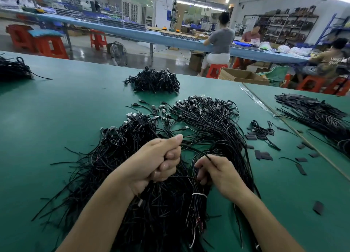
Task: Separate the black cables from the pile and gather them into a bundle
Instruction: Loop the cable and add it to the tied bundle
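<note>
Over the near side of the sprawling pile of thin black plug-tipped cables on the green mat, the left hand clenches the gathered strands, evidently to hold the bundle together, while the right hand pinches one cable, apparently to draw it free.

We log the pile of cables on the table directly before us, under both forearms. The left hand sits over the pile's middle, gripping strands of it. The right hand is just to its right, pinching a single cable. A tied bundle lies between the wrists, nearer us. Behind the hands a fan of cables spreads toward the far edge, and behind that, apart, sits a heap. A second heap is at the far left. Flat pieces lie scattered right of the fan. A third heap rests on the adjoining table to the right.
</note>
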Demonstrator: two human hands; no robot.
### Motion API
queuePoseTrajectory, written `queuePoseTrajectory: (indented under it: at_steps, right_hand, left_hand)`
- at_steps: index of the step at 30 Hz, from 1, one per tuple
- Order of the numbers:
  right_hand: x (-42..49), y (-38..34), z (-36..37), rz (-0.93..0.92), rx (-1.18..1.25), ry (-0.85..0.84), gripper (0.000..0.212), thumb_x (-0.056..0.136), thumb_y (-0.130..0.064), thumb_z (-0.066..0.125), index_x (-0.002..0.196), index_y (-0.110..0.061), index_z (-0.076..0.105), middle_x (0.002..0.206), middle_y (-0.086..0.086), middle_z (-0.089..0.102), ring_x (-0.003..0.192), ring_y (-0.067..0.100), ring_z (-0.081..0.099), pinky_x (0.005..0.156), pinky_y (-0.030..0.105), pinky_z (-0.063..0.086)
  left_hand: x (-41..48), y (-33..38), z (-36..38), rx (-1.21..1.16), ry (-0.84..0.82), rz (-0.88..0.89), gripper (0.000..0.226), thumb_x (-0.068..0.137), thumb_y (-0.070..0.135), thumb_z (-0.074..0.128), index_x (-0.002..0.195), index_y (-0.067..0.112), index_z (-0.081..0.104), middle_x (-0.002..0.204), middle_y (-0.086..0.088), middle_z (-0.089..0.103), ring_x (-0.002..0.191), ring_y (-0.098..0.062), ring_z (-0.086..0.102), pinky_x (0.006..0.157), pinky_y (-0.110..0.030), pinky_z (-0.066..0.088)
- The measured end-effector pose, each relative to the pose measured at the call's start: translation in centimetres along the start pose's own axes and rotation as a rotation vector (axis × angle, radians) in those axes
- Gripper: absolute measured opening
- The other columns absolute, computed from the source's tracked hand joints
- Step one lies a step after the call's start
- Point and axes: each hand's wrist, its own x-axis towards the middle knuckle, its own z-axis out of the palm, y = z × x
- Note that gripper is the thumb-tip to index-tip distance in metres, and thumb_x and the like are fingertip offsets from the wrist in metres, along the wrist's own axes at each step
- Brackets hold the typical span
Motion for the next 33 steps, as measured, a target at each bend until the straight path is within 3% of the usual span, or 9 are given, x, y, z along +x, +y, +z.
queuePoseTrajectory:
  at_steps: [4,8,12,15,21,24,26,29,33]
  right_hand:
    - [1.0,-0.6,0.2,0.058,0.308,0.275,0.025,0.105,-0.019,0.046,0.091,-0.013,0.066,0.069,0.013,0.066,0.056,0.023,0.063,0.055,0.043,0.059]
    - [1.3,-2.2,-1.3,-0.163,-0.205,0.330,0.021,0.103,-0.018,0.050,0.108,-0.027,0.069,0.073,-0.005,0.068,0.060,0.005,0.062,0.060,0.017,0.049]
    - [0.0,-3.5,-2.4,-0.225,-0.458,0.125,0.047,0.096,-0.030,0.063,0.140,-0.038,0.047,0.091,-0.014,0.060,0.079,0.001,0.057,0.071,0.013,0.043]
    - [-1.5,-4.7,-1.6,-0.333,-0.239,0.002,0.032,0.095,-0.039,0.057,0.127,-0.042,0.058,0.085,-0.015,0.062,0.077,0.005,0.059,0.071,0.016,0.048]
    - [-1.9,-6.0,-0.6,-0.402,-0.090,0.201,0.009,0.093,-0.032,0.061,0.091,-0.033,0.070,0.088,-0.018,0.071,0.086,0.001,0.066,0.075,0.009,0.046]
    - [-2.2,-6.1,0.5,-0.341,-0.059,0.162,0.018,0.092,-0.043,0.063,0.081,-0.031,0.070,0.077,-0.007,0.072,0.073,0.014,0.067,0.072,0.032,0.055]
    - [-2.8,-6.0,1.3,-0.308,0.000,0.058,0.027,0.095,-0.028,0.062,0.070,-0.034,0.067,0.066,-0.004,0.066,0.064,0.024,0.062,0.069,0.043,0.055]
    - [-4.2,-5.7,2.2,-0.290,-0.108,-0.101,0.027,0.096,-0.022,0.056,0.071,-0.029,0.062,0.060,-0.011,0.052,0.055,0.003,0.043,0.054,0.023,0.039]
    - [-5.4,-5.7,1.9,-0.284,-0.369,-0.211,0.021,0.100,-0.030,0.049,0.084,-0.023,0.058,0.069,-0.009,0.058,0.053,0.006,0.046,0.051,0.023,0.037]
  left_hand:
    - [0.3,-0.6,0.8,0.032,-0.026,-0.043,0.051,0.103,0.036,0.041,0.055,0.019,0.041,0.041,0.005,0.034,0.031,-0.004,0.024,0.032,-0.015,0.016]
    - [0.3,-0.5,0.2,-0.026,-0.046,-0.002,0.050,0.101,0.038,0.044,0.054,0.020,0.042,0.041,0.006,0.035,0.031,-0.004,0.025,0.032,-0.014,0.020]
    - [0.3,-0.5,-0.4,-0.057,-0.010,0.024,0.049,0.098,0.044,0.046,0.054,0.021,0.044,0.042,0.007,0.036,0.031,-0.004,0.027,0.032,-0.015,0.022]
    - [0.5,-0.8,-0.2,-0.064,-0.030,0.003,0.048,0.097,0.046,0.047,0.055,0.021,0.045,0.043,0.006,0.038,0.031,-0.003,0.028,0.032,-0.014,0.022]
    - [-0.4,-0.5,0.7,-0.055,-0.270,-0.052,0.052,0.096,0.054,0.044,0.062,0.019,0.060,0.050,0.000,0.055,0.034,-0.006,0.046,0.034,-0.014,0.035]
    - [-0.6,-0.3,1.2,-0.226,-0.355,0.048,0.045,0.099,0.043,0.043,0.081,0.014,0.073,0.063,-0.004,0.067,0.047,-0.008,0.061,0.044,-0.015,0.047]
    - [-0.3,-0.3,1.4,-0.339,-0.329,0.153,0.042,0.098,0.037,0.044,0.095,0.009,0.077,0.075,-0.006,0.072,0.060,-0.011,0.068,0.054,-0.018,0.053]
    - [0.4,-0.7,1.4,-0.401,-0.196,0.274,0.040,0.095,0.033,0.049,0.110,0.005,0.074,0.102,-0.014,0.075,0.091,-0.021,0.074,0.075,-0.024,0.058]
    - [1.3,-1.7,1.6,-0.024,0.133,0.393,0.036,0.098,0.026,0.046,0.120,0.007,0.066,0.115,-0.010,0.073,0.111,-0.021,0.068,0.090,-0.026,0.055]
